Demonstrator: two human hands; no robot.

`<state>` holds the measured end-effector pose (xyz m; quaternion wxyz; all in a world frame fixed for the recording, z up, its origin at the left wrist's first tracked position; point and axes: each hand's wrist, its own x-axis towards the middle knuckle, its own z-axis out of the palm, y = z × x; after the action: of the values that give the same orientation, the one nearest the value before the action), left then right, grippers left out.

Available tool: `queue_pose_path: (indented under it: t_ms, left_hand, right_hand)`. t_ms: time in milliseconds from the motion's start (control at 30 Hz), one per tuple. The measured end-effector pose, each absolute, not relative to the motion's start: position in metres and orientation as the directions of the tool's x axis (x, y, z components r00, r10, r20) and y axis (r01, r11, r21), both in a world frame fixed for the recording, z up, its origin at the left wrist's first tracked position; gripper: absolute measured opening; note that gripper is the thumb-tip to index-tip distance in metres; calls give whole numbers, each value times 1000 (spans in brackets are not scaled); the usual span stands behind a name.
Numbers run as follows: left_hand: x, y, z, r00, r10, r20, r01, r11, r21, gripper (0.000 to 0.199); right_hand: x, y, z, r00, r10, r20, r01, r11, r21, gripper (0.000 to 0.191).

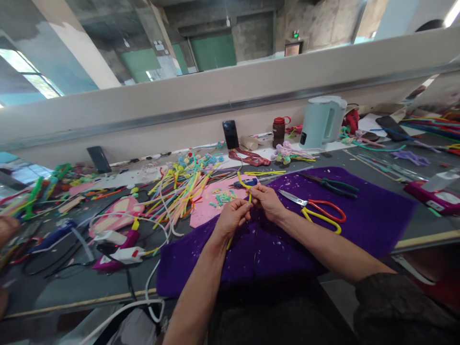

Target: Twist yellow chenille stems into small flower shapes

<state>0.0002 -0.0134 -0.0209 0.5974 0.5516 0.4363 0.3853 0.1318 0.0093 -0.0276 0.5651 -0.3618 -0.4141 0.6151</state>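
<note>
Between my hands is a yellow pipe cleaner, bent at its upper end. My left hand pinches it from the left, and a yellow length shows below that hand. Close beside it, my right hand grips the upper part between thumb and fingers. Both hands are over a purple cloth dotted with light scraps. Scissors with one red and one yellow handle lie right of my right hand, and dark green-handled pliers lie behind them. A blue tool, partly hidden, lies just past my fingers.
A pink sheet carries small green and yellow cut pieces. Left of it spreads a pile of coloured pipe cleaners. Behind stand a phone, a bottle and a kettle. Cords and a power strip lie left, near another person's hand.
</note>
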Motion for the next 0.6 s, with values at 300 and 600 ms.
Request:
queue_pose_path:
  t_ms: [300, 600]
  left_hand:
    - [-4, -15, -16, 249, 960, -131, -130, 167, 977, 39]
    - [-7, -11, -16, 88, 993, -75, -191, 91, 977, 33]
  right_hand:
    - [150, 25, -27, -298, 954, -12, -468, -158, -869, 26]
    - [138, 6, -23, -388, 921, 24, -283, -94, -955, 29]
